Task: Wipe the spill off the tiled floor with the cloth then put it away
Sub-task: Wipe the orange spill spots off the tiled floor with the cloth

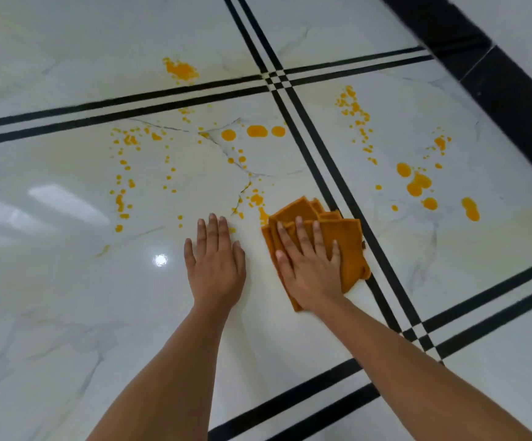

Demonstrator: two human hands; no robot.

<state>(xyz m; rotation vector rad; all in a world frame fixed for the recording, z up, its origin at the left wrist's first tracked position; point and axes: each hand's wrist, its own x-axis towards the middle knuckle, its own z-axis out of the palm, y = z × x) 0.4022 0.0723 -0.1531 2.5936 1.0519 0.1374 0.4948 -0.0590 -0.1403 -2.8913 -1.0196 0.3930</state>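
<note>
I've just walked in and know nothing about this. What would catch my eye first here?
The orange-yellow spill stands out most, scattered in drops and blobs across several tiles of the glossy white tiled floor. Near the middle, the right hand presses flat on a folded orange cloth, and the left hand rests flat on bare tile beside it.

The floor (67, 297) is polished tile, white with thin grey veins like marble, smooth and very glossy; a bright light spot (159, 260) mirrors in it at 8 o'clock from the centre. The black strips (322, 144) between the tiles look duller. The cloth (347, 246), at 4 o'clock, is orange fabric, matt, with a fine soft nap. The spill (256, 131), at 12 o'clock, is opaque yellow liquid in smooth rounded drops.
</note>
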